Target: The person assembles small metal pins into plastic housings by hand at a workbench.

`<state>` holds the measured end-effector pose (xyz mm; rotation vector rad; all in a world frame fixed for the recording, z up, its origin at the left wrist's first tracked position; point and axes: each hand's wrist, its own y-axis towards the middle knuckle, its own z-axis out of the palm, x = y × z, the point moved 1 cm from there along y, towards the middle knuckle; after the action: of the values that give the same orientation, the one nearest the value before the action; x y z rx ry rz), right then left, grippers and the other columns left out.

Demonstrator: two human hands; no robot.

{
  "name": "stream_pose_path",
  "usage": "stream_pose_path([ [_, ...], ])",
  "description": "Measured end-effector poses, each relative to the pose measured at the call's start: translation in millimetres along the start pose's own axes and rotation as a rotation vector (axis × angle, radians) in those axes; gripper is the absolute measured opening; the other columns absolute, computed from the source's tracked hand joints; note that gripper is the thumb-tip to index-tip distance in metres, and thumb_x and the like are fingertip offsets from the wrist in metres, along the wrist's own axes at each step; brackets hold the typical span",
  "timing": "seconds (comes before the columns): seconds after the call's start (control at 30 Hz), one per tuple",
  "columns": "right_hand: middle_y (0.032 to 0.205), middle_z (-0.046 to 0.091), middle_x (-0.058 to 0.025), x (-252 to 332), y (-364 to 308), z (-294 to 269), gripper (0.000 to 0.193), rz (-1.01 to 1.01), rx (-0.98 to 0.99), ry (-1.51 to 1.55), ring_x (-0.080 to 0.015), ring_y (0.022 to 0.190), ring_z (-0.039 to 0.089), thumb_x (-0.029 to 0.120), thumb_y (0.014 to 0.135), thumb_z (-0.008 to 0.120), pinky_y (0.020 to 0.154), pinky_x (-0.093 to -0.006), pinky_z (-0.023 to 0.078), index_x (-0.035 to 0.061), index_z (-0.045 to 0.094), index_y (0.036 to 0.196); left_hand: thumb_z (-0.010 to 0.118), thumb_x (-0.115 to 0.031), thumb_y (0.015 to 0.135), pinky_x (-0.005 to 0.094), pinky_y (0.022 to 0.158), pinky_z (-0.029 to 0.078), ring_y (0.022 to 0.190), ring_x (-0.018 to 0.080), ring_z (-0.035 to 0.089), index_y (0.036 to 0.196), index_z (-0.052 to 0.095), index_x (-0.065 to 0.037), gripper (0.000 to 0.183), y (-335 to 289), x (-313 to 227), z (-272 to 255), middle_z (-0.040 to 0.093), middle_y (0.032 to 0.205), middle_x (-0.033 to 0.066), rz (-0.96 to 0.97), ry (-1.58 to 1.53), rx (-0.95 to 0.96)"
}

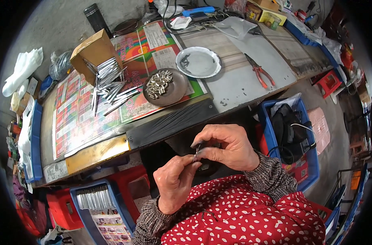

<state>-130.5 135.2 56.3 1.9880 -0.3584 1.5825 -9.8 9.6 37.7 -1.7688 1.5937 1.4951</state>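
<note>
My left hand (pixel 175 179) and my right hand (pixel 229 147) meet in front of the bench edge, above my lap. The left thumb and forefinger pinch a small shiny metal piece (pixel 195 158), mostly covered by the fingertips. Just above it, my right thumb and forefinger close on a thin dark piece (pixel 199 147), whose kind is too small to tell. Beyond them on the bench, short metal sleeves (pixel 158 83) lie heaped in a brown plate (pixel 181 87). A white dish (pixel 208 67) holds a few small dark pieces (pixel 185 63).
A tipped cardboard box (pixel 88 49) spills slim silver rods (pixel 108 77) at the left. Red-handled pliers (pixel 259 72) lie at the right. Below the bench stand a blue crate (pixel 310 163) with a black bag and, at lower left, a blue bin (pixel 81 216) with more rods.
</note>
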Motion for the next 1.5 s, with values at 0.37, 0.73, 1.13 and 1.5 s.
stream_pose_path([
  [0.37, 0.085, 0.059, -0.0015, -2, -2, -4, 0.017, 0.099, -0.055, 0.166, -0.0034, 0.072, 0.054, 0.006, 0.083, 0.066, 0.062, -0.0191, 0.045, -0.0026, 0.061, 0.097, 0.065, 0.006, 0.077, 0.0214, 0.056, 0.048, 0.062, 0.0109, 0.062, 0.087, 0.063, 0.004, 0.010, 0, 3, -1, 0.065, 0.075, 0.0085, -0.051, -0.063, 0.044],
  [0.73, 0.075, 0.060, 0.0002, -8, 4, -17, 0.012, 0.150, -0.224, 0.131, -0.0036, 0.065, 0.054, 0.004, 0.085, 0.063, 0.059, -0.0177, 0.046, -0.0025, 0.062, 0.095, 0.064, 0.006, 0.078, 0.0208, 0.056, 0.048, 0.062, 0.0105, 0.062, 0.086, 0.063, 0.004, 0.008, -3, 5, -12, 0.065, 0.076, 0.0084, -0.115, -0.017, 0.055],
  [1.13, 0.080, 0.058, 0.0002, -2, 3, -3, 0.012, 0.092, -0.079, 0.110, -0.0027, 0.070, 0.049, 0.003, 0.083, 0.065, 0.061, -0.0188, 0.042, -0.0014, 0.062, 0.093, 0.067, 0.004, 0.076, 0.0239, 0.052, 0.046, 0.058, 0.0146, 0.061, 0.086, 0.065, 0.001, 0.011, 0, 8, -3, 0.065, 0.073, 0.0095, -0.105, -0.135, 0.032],
  [1.5, 0.078, 0.062, -0.0029, -23, 45, -31, 0.014, 0.073, -0.210, -0.098, -0.0068, 0.068, 0.054, 0.006, 0.083, 0.064, 0.061, -0.0222, 0.046, -0.0037, 0.061, 0.093, 0.065, 0.003, 0.079, 0.0216, 0.055, 0.047, 0.061, 0.0113, 0.061, 0.086, 0.064, 0.003, 0.007, -3, 16, -8, 0.065, 0.074, 0.0090, -0.130, -0.145, 0.014],
])
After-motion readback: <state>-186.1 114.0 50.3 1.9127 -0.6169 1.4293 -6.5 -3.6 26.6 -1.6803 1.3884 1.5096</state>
